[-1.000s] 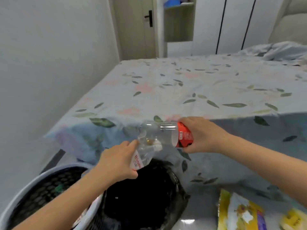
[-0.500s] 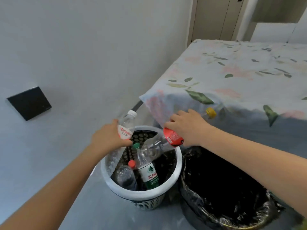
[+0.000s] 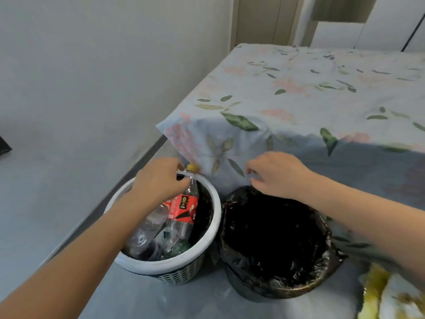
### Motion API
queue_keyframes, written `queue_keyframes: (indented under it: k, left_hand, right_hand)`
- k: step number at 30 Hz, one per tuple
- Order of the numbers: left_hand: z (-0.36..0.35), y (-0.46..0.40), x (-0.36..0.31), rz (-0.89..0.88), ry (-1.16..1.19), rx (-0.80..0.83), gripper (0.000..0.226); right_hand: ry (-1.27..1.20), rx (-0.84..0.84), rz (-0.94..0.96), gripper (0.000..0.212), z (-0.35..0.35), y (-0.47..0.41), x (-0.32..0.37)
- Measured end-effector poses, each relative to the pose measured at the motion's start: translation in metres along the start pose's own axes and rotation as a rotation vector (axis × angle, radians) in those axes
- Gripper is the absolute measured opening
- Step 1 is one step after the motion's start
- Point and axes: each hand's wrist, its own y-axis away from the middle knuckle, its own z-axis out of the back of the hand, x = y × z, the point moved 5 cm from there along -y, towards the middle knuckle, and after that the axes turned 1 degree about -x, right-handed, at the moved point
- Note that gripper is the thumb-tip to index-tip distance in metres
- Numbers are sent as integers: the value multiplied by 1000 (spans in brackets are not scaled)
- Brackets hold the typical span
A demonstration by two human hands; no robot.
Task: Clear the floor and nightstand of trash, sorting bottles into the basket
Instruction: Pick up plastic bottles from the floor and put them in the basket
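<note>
A white-rimmed basket stands on the grey floor by the bed corner and holds several plastic bottles. A red-labelled bottle with a yellow cap leans upright against the far rim. A clear bottle lies beside it, partly under my left forearm. My left hand hovers over the basket with its fingers apart, the fingertips close to the red-labelled bottle's neck, and holds nothing. My right hand is above the far edge of the bin, empty, with loosely curled fingers.
A bin lined with a black bag stands right of the basket, touching it. Yellow and white snack wrappers lie on the floor at the lower right. The bed with a floral sheet fills the right; a wall runs along the left.
Both bottles have left my hands and now sit in the basket. My right hand has drawn back over the black bin. The view has moved closer.
</note>
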Motion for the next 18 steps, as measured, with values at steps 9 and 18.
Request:
queue_keyframes:
  k: [9, 18]
  left_hand:
    - [-36, -3, -287, -612, -32, 166, 48]
    - [-138, 79, -568, -1003, -100, 304, 59]
  right_hand:
    - [57, 170, -536, 43, -7, 223, -216]
    - [-38, 131, -967, 64, -57, 463, -327]
